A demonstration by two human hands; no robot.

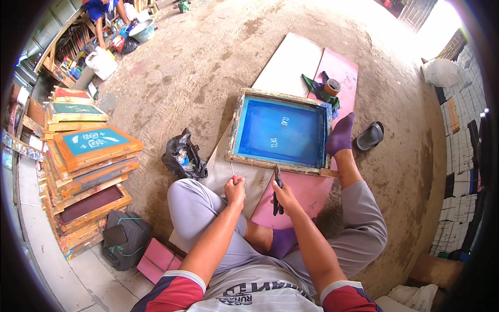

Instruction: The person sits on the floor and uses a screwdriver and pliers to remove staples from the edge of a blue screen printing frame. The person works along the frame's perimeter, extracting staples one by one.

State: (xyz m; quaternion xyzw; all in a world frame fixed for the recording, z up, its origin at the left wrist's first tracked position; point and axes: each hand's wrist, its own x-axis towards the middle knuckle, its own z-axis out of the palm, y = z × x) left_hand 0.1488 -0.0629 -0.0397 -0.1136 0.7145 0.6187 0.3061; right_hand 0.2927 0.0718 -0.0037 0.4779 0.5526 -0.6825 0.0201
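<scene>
I sit on the ground before a wooden screen-printing frame (236, 125) with blue mesh, lying flat on pale and pink boards (343, 70). My left hand (235, 190) pinches a small red-tipped object at the frame's near edge. My right hand (283, 196) grips a dark hand tool (278, 200), its tip touching the frame's near rail. My purple-socked right foot (340, 135) rests on the frame's right corner. A roll of brown tape (332, 86) and green cloth (316, 88) lie at the far corner.
A stack of wooden screen frames (91, 177) stands at left. A black plastic bag (182, 156) lies left of the frame, a grey sandal (370, 136) to its right. A dark bag (125, 236) and pink boards (156, 257) lie near my left knee. Another person (101, 13) sits far back left.
</scene>
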